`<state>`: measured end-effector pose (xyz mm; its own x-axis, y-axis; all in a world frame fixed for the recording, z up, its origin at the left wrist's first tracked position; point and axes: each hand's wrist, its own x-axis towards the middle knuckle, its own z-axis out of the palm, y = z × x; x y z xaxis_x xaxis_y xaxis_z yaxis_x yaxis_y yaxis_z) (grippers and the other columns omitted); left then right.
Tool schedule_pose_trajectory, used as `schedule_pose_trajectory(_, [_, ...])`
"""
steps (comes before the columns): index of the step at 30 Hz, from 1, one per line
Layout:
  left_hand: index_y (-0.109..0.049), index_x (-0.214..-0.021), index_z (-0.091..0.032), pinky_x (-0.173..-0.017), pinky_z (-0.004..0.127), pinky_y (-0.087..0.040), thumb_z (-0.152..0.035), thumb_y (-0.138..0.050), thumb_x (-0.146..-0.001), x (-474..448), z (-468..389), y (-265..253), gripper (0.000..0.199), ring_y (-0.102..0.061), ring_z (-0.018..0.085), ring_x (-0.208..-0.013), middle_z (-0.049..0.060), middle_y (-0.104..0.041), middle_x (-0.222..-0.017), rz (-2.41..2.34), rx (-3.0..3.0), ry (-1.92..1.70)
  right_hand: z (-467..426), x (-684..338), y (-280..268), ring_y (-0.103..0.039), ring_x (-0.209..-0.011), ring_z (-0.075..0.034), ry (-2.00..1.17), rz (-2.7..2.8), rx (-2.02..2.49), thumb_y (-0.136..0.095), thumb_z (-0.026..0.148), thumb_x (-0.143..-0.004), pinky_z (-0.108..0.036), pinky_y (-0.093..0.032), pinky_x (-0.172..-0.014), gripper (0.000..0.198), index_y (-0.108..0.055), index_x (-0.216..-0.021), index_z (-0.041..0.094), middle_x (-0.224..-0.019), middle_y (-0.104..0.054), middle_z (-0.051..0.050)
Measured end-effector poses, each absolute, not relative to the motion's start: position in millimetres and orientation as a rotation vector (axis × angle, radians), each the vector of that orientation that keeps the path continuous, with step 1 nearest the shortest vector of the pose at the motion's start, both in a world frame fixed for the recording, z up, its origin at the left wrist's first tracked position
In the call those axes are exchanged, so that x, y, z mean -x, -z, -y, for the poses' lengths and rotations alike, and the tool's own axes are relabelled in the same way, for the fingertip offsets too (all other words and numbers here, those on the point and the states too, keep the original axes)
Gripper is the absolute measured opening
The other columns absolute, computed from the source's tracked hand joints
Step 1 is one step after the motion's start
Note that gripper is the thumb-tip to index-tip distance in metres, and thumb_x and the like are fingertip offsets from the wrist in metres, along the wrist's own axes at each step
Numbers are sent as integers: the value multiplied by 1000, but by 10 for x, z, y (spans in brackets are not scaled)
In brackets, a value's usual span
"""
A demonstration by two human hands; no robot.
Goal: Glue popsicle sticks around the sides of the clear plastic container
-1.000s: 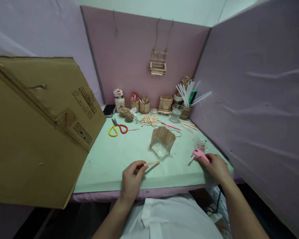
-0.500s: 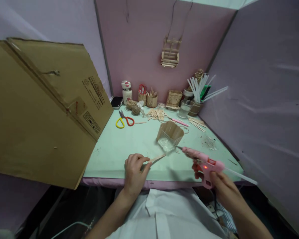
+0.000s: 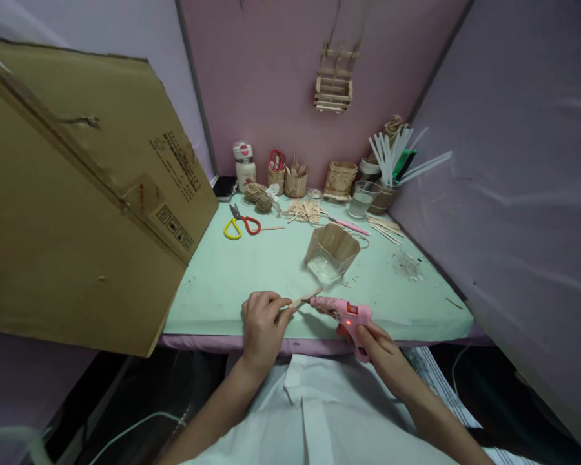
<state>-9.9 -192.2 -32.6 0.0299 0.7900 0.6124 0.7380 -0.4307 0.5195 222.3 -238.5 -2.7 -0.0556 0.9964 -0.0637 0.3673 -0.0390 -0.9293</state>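
Observation:
Between the thumb and fingers of my left hand is one end of a flat wooden craft stick, low over the table's front part. My right hand is wrapped round the handle of a pink hot glue gun with a lit red light. The gun's nozzle points left and is at the stick, close to my left fingertips; whether it touches cannot be made out. Just beyond the stick stands a clear plastic cup, its far side lined with brown craft sticks.
Scissors with yellow and red handles lie at left. A pink pen-like tool, loose sticks and twine are farther back. Glue sticks stand in a pot at back right. A large cardboard sheet leans at left.
My right hand has brought the glue gun leftward from beside the cup to the craft stick. My left hand keeps its pinch on the stick. The view has tilted slightly down.

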Motion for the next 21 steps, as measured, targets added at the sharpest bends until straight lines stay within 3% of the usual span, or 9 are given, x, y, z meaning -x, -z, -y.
schedule_pose_trajectory(4, [-72,-87,-23,-82,35,-38,-22,-73,-83,101,1919,334,4,-56,19,-88,2,-66,-84,-1641,-2218,-1388,2386,-2203,32,-65,-85,-24,-1100,1527,1507,-44,74,-84,-34,-53,-78,66,-77,-93,18,-90,-75,-10])
schedule_pose_trajectory(21, [-72,-85,-23,-82,35,-38,-22,-72,-83,90,1924,334,2,-57,19,-87,2,-67,-84,-1631,-2207,-1401,2385,-2167,47,-66,-89,-25,-1030,1529,1506,-47,71,-84,-35,-54,-84,59,-77,-85,21,-91,-75,-9])
